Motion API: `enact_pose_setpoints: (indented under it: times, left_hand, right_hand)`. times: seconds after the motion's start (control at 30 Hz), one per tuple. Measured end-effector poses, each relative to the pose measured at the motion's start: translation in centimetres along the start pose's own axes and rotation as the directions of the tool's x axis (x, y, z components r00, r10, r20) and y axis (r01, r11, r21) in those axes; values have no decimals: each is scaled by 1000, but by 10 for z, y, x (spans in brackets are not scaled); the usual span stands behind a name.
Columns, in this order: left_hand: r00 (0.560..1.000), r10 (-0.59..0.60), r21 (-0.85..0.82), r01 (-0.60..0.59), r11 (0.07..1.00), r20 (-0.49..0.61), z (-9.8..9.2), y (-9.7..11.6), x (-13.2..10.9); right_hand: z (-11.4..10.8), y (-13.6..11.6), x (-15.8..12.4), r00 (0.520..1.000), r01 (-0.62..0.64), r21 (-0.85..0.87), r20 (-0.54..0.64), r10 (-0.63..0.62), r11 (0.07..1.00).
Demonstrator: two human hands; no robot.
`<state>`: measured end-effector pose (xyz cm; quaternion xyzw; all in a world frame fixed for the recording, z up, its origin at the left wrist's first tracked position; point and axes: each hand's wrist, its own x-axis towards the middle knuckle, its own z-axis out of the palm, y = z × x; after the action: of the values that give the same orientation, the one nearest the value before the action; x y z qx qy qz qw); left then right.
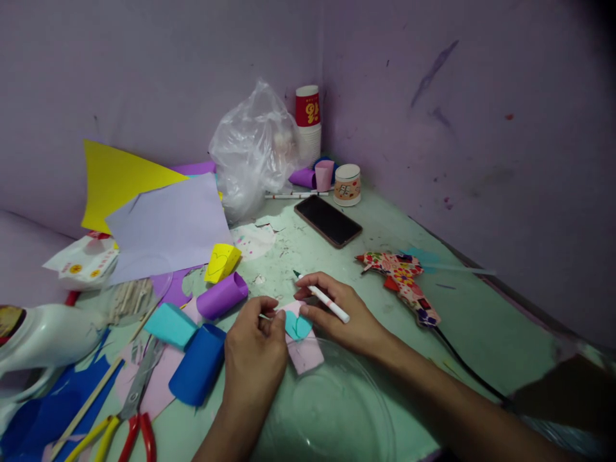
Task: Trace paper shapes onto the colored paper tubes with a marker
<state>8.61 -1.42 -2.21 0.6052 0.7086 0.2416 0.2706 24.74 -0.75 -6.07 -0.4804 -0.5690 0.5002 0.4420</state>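
Observation:
Between my two hands is a small pink paper piece [308, 357] with a turquoise heart-shaped cutout [297, 325] on its upper part, which bears a dark line. My left hand [257, 346] pinches the left edge of the cutout between thumb and fingers. A white marker [325, 301] with a dark green tip lies across my right hand [344, 317], tucked between the fingers, its tip pointing up and left. The thumb of that same hand touches the cutout's right edge. Beneath the pink piece is a clear plastic lid [346, 410].
Left of my hands lie blue [198, 366], turquoise and purple paper tubes, a yellow paper piece [222, 263] and scissors [137, 391]. A floral glue gun [402, 282] with a cord rests to the right. Farther back are a phone [328, 221], a paper cup [347, 186] and a plastic bag [255, 151].

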Motion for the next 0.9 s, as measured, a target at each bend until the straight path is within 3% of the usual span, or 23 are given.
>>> enact_pose_setpoints:
  times: [0.3, 0.53, 0.7, 0.9]
  left_hand:
    - [986, -141, -187, 155, 970, 85, -6, -5, -2]
    - [974, -147, -383, 204, 901, 173, -3, -2, -4]
    - [976, -109, -339, 168, 925, 188, -1, -6, -5]
    - [977, -90, -349, 155, 924, 195, 3, -1, -5]
  right_hand:
    - [-10, -15, -6, 997, -19, -266, -83, -3, 964]
    - [-11, -4, -6, 1000, 9, -119, 14, -7, 993]
    - [-10, -2, -5, 996, 92, -99, 29, -90, 991]
    - [-8, -6, -5, 997, 71, -161, 25, -68, 984]
